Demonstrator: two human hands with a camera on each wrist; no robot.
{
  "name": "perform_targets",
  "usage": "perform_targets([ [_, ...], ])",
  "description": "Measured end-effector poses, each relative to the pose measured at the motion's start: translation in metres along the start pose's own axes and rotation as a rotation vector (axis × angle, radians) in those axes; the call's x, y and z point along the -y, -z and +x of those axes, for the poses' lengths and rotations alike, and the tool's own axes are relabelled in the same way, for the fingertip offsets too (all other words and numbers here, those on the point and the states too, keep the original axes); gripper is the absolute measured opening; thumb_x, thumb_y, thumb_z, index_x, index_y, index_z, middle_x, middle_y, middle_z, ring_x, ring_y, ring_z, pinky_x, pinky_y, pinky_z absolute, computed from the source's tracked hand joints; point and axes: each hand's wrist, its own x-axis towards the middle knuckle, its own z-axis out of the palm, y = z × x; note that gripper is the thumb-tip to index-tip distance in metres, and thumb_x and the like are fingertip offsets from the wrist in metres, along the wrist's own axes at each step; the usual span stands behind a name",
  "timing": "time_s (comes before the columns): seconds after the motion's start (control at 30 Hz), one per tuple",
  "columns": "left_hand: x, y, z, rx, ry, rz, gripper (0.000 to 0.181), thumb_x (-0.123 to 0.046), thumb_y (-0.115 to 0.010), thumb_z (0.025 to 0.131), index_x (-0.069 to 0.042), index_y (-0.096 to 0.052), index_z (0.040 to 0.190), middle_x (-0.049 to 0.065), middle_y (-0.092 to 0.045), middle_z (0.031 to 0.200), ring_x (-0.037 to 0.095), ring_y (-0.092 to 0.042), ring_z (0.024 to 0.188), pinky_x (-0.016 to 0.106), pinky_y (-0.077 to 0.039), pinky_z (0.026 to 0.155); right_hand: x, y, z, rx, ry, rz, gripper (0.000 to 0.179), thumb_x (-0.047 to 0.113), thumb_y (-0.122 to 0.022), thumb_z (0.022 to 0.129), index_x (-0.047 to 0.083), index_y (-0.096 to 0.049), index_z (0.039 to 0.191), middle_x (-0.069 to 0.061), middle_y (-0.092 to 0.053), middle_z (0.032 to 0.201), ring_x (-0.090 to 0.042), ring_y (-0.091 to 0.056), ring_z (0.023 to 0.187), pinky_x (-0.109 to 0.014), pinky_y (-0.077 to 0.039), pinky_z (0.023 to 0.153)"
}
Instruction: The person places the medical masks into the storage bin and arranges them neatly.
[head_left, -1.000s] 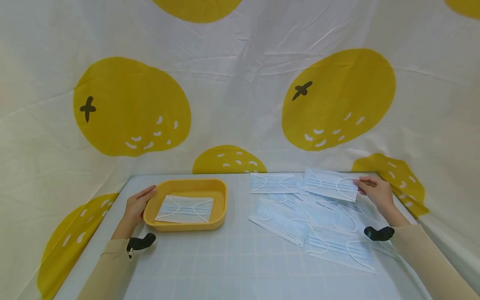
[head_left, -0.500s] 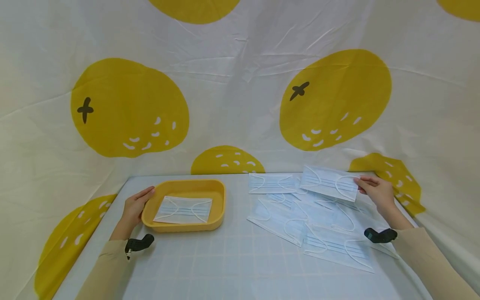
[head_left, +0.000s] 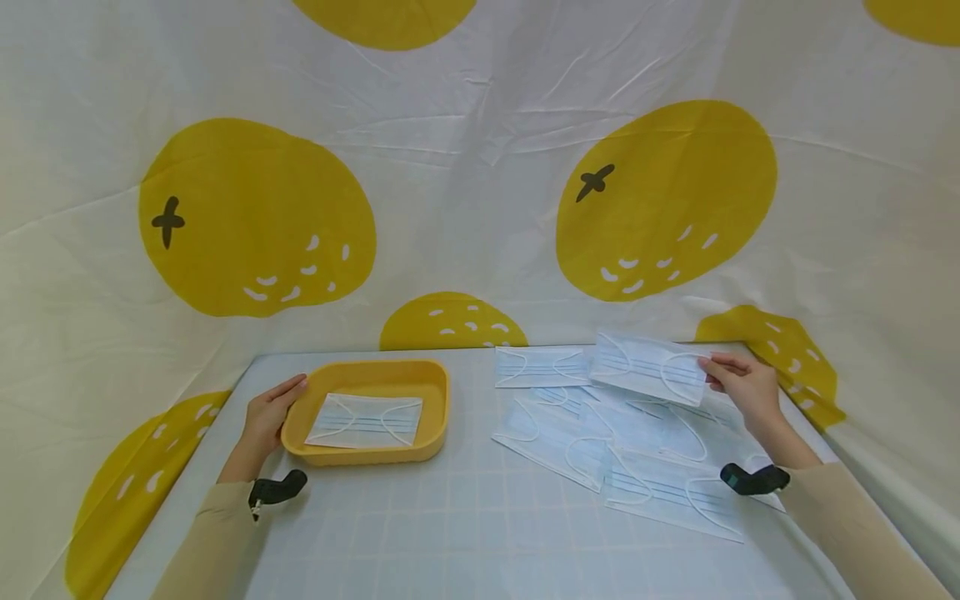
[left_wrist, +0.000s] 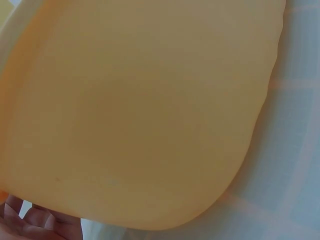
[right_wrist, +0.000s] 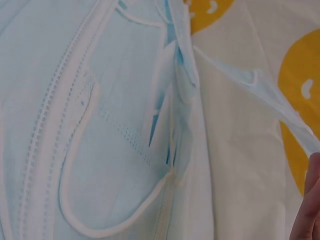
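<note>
My left hand (head_left: pixel 266 414) holds the left end of a yellow tray (head_left: pixel 442 417), its fingers along the outer wall at the rim. In the left wrist view the tray's smooth wall (left_wrist: pixel 140 125) fills most of the picture, with part of the hand at the lower left. One pale-blue face mask (head_left: pixel 367 421) with white ear loops lies in the tray. At the back right, my right hand (head_left: pixel 750 387) pinches the right end of another face mask (head_left: pixel 645 367), raised over a loose pile of masks (head_left: pixel 637 425).
Several masks overlap in the pile, among them a front mask (head_left: pixel 675 496) and a back-left mask (head_left: pixel 543 367). The table (head_left: pixel 450 533) has a pale checked cloth. A white curtain (head_left: pixel 465 200) with yellow fruit prints rises behind its back edge.
The right hand has raised its mask slightly and shifted it a little to the left. The left hand stays at the tray, and the view has turned slightly.
</note>
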Motion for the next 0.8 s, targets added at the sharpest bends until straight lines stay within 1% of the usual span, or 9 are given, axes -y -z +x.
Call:
perform_targets([
  [0.03, 0.0, 0.0, 0.0, 0.001, 0.001, 0.0, 0.069, -0.043, -0.069, 0.085, -0.016, -0.045, 0.144, -0.001, -0.038, 0.153, 0.009, -0.044, 0.133, 0.014, -0.044, 0.093, 0.002, -0.001, -0.003, -0.004, -0.001, -0.037, 0.043, 0.039, -0.071, 0.085, 0.005, -0.07, 0.111, 0.017, -0.066, 0.074, -0.006, -0.063, 0.064, -0.012, -0.052, 0.06],
  [0.2, -0.001, -0.001, 0.0, 0.004, 0.006, 0.018, 0.071, -0.045, -0.068, 0.085, -0.016, -0.043, 0.145, 0.002, -0.034, 0.155, 0.013, -0.039, 0.138, 0.018, -0.04, 0.099, 0.008, -0.005, -0.009, 0.026, -0.004, -0.005, 0.042, 0.039, -0.071, 0.086, 0.004, -0.07, 0.11, 0.017, -0.067, 0.074, -0.004, -0.063, 0.065, -0.011, -0.053, 0.062],
  [0.23, -0.001, -0.001, -0.001, 0.005, 0.006, 0.024, 0.072, -0.045, -0.068, 0.085, -0.016, -0.043, 0.145, 0.002, -0.034, 0.155, 0.013, -0.038, 0.139, 0.018, -0.04, 0.099, 0.012, -0.006, -0.012, 0.027, -0.006, -0.029, 0.047, 0.042, -0.069, 0.086, 0.002, -0.068, 0.112, 0.02, -0.065, 0.074, -0.003, -0.063, 0.066, -0.011, -0.053, 0.064],
  [0.4, -0.001, -0.001, -0.002, 0.005, 0.006, 0.023, 0.072, -0.045, -0.068, 0.085, -0.015, -0.043, 0.145, 0.004, -0.034, 0.155, 0.012, -0.041, 0.136, 0.013, -0.045, 0.092, 0.011, -0.011, -0.015, 0.058, -0.027, 0.028, 0.038, 0.038, -0.07, 0.086, 0.007, -0.071, 0.107, 0.016, -0.067, 0.076, -0.006, -0.063, 0.068, -0.011, -0.053, 0.064],
  [0.43, -0.001, -0.001, -0.002, 0.003, 0.007, 0.02, 0.072, -0.045, -0.069, 0.085, -0.015, -0.043, 0.145, 0.004, -0.034, 0.155, 0.012, -0.042, 0.135, 0.012, -0.046, 0.089, 0.012, -0.012, -0.017, 0.059, -0.028, -0.008, 0.042, 0.042, -0.069, 0.086, 0.007, -0.07, 0.109, 0.018, -0.066, 0.077, -0.005, -0.063, 0.07, -0.011, -0.053, 0.066],
  [0.5, -0.001, -0.001, -0.001, 0.001, 0.007, 0.018, 0.071, -0.044, -0.069, 0.085, -0.015, -0.044, 0.144, 0.003, -0.035, 0.155, 0.01, -0.043, 0.133, 0.011, -0.047, 0.087, 0.009, -0.016, -0.016, 0.05, -0.056, -0.005, 0.039, 0.044, -0.071, 0.084, 0.012, -0.072, 0.106, 0.017, -0.067, 0.078, -0.005, -0.062, 0.07, -0.011, -0.053, 0.066],
  [0.57, -0.001, -0.001, -0.001, 0.001, 0.007, 0.021, 0.071, -0.044, -0.069, 0.085, -0.015, -0.044, 0.144, 0.003, -0.035, 0.155, 0.01, -0.044, 0.132, 0.012, -0.046, 0.089, 0.009, -0.02, -0.018, 0.058, -0.05, -0.024, 0.04, 0.045, -0.07, 0.085, 0.012, -0.071, 0.107, 0.018, -0.066, 0.08, -0.005, -0.062, 0.071, -0.011, -0.053, 0.066],
  [0.63, 0.0, 0.0, -0.001, 0.003, 0.008, 0.025, 0.071, -0.045, -0.068, 0.085, -0.015, -0.044, 0.144, 0.003, -0.034, 0.155, 0.01, -0.042, 0.133, 0.015, -0.044, 0.094, 0.016, -0.024, -0.024, 0.055, -0.037, -0.063, 0.045, 0.046, -0.068, 0.086, 0.008, -0.069, 0.11, 0.022, -0.064, 0.079, -0.003, -0.062, 0.072, -0.01, -0.052, 0.068],
  [0.8, -0.001, -0.001, 0.0, 0.011, 0.008, 0.035, 0.073, -0.046, -0.068, 0.085, -0.016, -0.043, 0.145, 0.003, -0.033, 0.156, 0.012, -0.039, 0.137, 0.02, -0.039, 0.1, 0.025, -0.031, -0.038, 0.087, 0.005, -0.081, 0.05, 0.039, -0.063, 0.092, -0.004, -0.06, 0.118, 0.028, -0.061, 0.074, 0.002, -0.06, 0.07, -0.01, -0.052, 0.068],
])
